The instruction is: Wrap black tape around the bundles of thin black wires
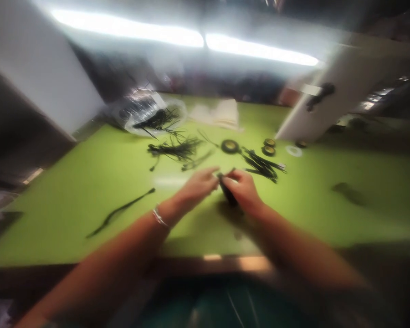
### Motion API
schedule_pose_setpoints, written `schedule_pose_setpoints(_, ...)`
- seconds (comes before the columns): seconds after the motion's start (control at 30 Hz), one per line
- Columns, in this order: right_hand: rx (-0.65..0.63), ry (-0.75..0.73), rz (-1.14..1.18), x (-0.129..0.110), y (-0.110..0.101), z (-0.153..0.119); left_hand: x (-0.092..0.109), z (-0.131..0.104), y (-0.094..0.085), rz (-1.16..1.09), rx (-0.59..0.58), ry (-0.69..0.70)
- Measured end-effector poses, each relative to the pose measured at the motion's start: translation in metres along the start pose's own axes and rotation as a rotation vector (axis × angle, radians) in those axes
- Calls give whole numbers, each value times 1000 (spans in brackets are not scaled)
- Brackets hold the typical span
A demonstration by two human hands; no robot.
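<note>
At mid-frame, the right hand [243, 187] pinches a black piece [228, 193], best held steady, the left hand [201, 184] half-curled by its tip, hold unclear

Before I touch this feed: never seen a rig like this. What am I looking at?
No machine here: it is a person working with bare hands. The one picture comes from a camera worn on the head, looking forward and down, so the forearms rise from the bottom edge.

The right hand pinches a dark item, too blurred to name. The left hand is close beside it; whether it grips too is unclear.

On the green tabletop lie a single black cable, two black cable bundles, an open clear plastic bag with more black strands, what look like black tape rolls, and a white ring.
</note>
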State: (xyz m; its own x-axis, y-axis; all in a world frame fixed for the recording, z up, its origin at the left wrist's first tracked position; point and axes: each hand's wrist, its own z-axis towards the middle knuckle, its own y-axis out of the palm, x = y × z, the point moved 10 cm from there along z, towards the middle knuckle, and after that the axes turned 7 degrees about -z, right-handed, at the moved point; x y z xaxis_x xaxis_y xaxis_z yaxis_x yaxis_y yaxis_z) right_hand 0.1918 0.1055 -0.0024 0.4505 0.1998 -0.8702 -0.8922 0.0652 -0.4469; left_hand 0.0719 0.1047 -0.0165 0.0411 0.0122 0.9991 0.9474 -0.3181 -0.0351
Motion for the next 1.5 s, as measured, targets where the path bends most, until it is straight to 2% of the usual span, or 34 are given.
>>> schedule_pose_setpoints(0.23, 39, 26, -36, 1, -3, -1, -2, 5, -6, 23, 36, 19)
schedule_pose_setpoints(0.6, -39, -2, -26, -5, 2, -3, -1, 8, -8, 61, 17, 90)
schedule_pose_setpoints(0.77, -40, -16, -11, -8, 3, -3, -1, 9, -14, 119, 78, 145)
schedule_pose_setpoints(0.9, -27, 5, 73, -5, 1, -3, 9, 4, -17, 206, 163, 280)
schedule_pose_setpoints(1.03, -21, 17, 183, 2, 1, -2, 28, -9, -15, 369, 251, 500)
schedule_pose_setpoints(1.2, -8, 16, 255, 5, -1, 0, 44, -23, 0, 632, 225, 736)
schedule_pose_setpoints(1.37, 8, 46, 125, 2, -6, 0, 48, -28, 10, 784, 192, 827)
schedule_pose_setpoints(1.5, 5, 43, 123, 1, -7, 1, 44, -25, 9, 780, 210, 797)
